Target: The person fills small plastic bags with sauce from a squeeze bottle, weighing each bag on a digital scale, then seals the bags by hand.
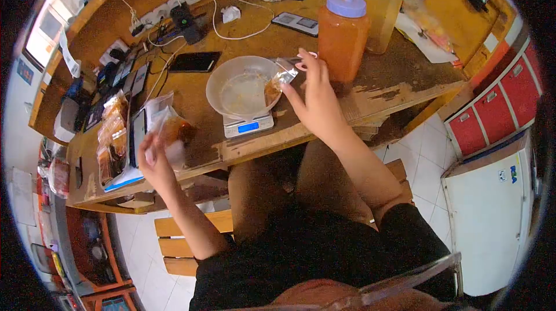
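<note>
Head view: the left hand (153, 157) blurs at 9 o'clock, fingers loosely curled, any grip unclear. The bowl (217, 88) hides the scale's (231, 132) top. The right hand (319, 97), fingers partly spread, holds a packet (272, 90) at the bowl's 3 o'clock rim; wood lies open at 4. Glare whitens the packet's crinkled top above brown contents. An orange bottle (343, 39) crowds the fingers at 1.

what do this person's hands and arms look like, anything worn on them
Both the left hand and right hand are ungloved, with no watch visible on either wrist. The forearms are uncovered, below the short sleeves of a black top. Fine finger details are too blurred to tell.
</note>
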`<state>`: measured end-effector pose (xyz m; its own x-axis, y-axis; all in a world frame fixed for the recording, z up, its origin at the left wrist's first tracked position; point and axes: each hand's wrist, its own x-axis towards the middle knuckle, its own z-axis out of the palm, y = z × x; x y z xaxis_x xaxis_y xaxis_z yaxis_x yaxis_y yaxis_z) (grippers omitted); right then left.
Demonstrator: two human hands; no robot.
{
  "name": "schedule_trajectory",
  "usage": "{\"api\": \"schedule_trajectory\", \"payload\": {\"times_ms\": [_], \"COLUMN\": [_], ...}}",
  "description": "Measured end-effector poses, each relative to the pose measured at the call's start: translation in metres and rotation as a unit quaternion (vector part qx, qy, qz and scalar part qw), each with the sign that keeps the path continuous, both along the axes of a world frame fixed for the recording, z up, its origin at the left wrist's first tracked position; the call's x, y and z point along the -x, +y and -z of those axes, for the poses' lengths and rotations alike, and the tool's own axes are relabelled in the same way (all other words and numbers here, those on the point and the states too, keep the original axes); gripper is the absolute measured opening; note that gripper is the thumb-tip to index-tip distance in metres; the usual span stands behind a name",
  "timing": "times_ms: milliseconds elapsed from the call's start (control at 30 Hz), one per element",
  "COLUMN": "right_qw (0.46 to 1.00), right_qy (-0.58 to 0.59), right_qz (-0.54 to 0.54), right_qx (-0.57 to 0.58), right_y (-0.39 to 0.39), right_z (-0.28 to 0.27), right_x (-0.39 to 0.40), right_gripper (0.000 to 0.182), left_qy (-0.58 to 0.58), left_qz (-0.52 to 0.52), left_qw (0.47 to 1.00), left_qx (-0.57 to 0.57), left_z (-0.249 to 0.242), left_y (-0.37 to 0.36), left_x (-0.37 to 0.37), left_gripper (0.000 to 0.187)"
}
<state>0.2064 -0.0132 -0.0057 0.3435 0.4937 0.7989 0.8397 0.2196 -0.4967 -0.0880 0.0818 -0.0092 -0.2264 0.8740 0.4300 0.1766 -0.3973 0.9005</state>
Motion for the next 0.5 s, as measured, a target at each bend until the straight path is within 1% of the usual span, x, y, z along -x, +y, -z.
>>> {"api": "schedule_trajectory", "payload": {"times_ms": [33,67,100,133,167,200,233,267,300,333,367,400,433,467,500], "right_qw": [0.997,0.99,0.983,0.984,0.98,0.971,0.97,0.968,0.964,0.964,0.96,0.956,0.956,0.943,0.927], "right_qy": [0.038,0.076,0.109,0.11,0.119,0.128,0.128,0.104,0.079,0.078,0.073,0.068,0.067,0.092,0.116], "right_qz": [-0.029,-0.057,-0.076,-0.075,-0.136,-0.198,-0.2,-0.226,-0.252,-0.256,-0.27,-0.282,-0.281,-0.317,-0.352], "right_qx": [0.054,0.106,0.123,0.122,0.085,0.049,0.051,0.026,0.0,0.002,-0.022,-0.046,-0.044,-0.049,-0.054], "right_y": [0.008,0.014,0.018,0.023,0.027,0.029,0.027,0.024,0.021,0.016,0.009,0.003,-0.002,-0.008,-0.015], "right_z": [0.002,0.002,-0.001,-0.004,-0.005,-0.005,-0.009,-0.016,-0.023,-0.028,-0.032,-0.034,-0.035,-0.034,-0.034], "right_x": [0.0,-0.001,-0.001,-0.002,-0.002,-0.002,0.001,0.004,0.007,0.01,0.012,0.013,0.014,0.015,0.016], "right_gripper": [0.05,0.058,0.053,0.053,0.05,0.048,0.048,0.045,0.042,0.042,0.039,0.037,0.037,0.037,0.037], "left_qy": [0.059,0.059,0.045,0.031,0.118,0.118,0.132,0.144,0.144,0.183,0.221,0.22,0.17,0.119,0.055], "left_qz": [-0.026,-0.026,-0.037,-0.048,-0.05,-0.051,0.032,0.113,0.109,0.138,0.168,0.168,0.226,0.284,0.299], "left_qw": [0.997,0.997,0.994,0.988,0.977,0.977,0.973,0.962,0.962,0.954,0.943,0.943,0.949,0.947,0.95], "left_qx": [-0.05,-0.053,-0.097,-0.14,-0.17,-0.168,-0.186,-0.204,-0.203,-0.194,-0.185,-0.184,-0.136,-0.088,-0.064], "left_z": [0.008,0.017,0.016,0.013,0.005,0.003,0.001,-0.003,-0.011,-0.023,-0.03,-0.032,-0.034,-0.034,-0.032], "left_y": [0.009,0.01,0.002,-0.008,-0.02,-0.028,-0.033,-0.037,-0.043,-0.049,-0.052,-0.052,-0.051,-0.053,-0.056], "left_x": [0.006,0.009,0.0,-0.012,-0.019,-0.029,-0.04,-0.05,-0.059,-0.069,-0.077,-0.083,-0.09,-0.096,-0.103], "left_gripper": [0.031,0.031,0.034,0.037,0.041,0.041,0.042,0.043,0.043,0.045,0.047,0.047,0.049,0.051,0.039]}}
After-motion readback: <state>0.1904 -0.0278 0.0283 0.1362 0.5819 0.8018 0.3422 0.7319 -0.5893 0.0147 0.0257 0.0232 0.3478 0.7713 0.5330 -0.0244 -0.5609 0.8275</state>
